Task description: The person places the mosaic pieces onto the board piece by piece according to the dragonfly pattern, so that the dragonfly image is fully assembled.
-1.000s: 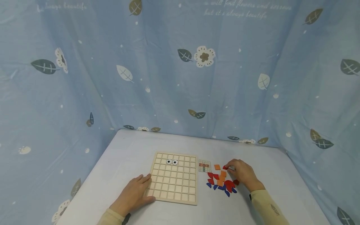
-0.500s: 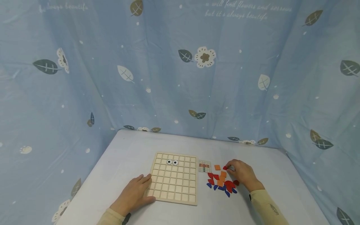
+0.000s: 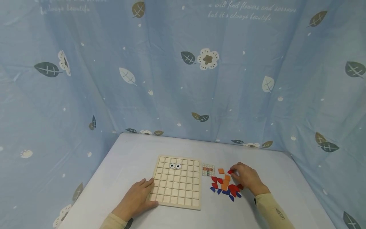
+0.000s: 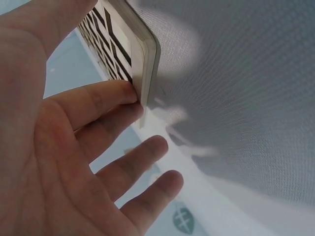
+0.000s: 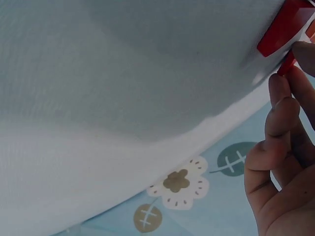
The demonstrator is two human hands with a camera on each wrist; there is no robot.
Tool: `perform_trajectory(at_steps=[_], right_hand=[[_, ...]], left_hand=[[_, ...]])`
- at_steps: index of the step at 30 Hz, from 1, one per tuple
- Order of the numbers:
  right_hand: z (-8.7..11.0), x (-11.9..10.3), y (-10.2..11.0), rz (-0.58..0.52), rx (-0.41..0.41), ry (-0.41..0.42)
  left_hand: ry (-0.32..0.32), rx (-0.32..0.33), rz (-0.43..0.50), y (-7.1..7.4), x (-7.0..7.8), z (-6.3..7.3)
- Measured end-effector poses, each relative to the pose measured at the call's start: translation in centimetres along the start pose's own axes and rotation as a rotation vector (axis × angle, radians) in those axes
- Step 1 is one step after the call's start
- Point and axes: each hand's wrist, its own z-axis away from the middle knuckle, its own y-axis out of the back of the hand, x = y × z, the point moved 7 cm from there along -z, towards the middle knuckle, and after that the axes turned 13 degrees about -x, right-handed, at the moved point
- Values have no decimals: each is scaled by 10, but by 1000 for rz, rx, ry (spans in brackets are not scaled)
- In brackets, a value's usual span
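White script (image 3: pixel 252 7) is running in two lines before me, high on the blue curtain (image 3: pixel 160 82), right of the middle. The upper is reading "u will find flowers and sorrows", the lower "but it's always beautifu", stopping there. Over to the left, the curtain is showing "always beautifu" again, the words around it being too faint or cut off. The right sleeve (image 3: pixel 270 208) is carrying a small dark word, apparently starting "Le", its other letters blurring.
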Motion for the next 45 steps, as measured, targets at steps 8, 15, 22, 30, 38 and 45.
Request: perform_trajectory(at_steps=[8, 15, 22, 30, 38, 45], right_hand=[[1, 2, 9, -20, 37, 1], [7, -17, 22, 35, 200, 120], [8, -58, 32, 5, 277, 222], [6, -114, 37, -3, 399, 472], [-2, -162, 34, 13, 406, 607], [-14, -194, 25, 19, 337, 639]], left_hand=[[-4, 15, -17, 1, 1, 0], [-4, 4, -12, 1, 1, 1], [-4, 8, -13, 2, 2, 1], [-5, 1, -1, 1, 2, 1], [-7, 6, -12, -1, 1, 0], [-9, 3, -1, 0, 3, 1]])
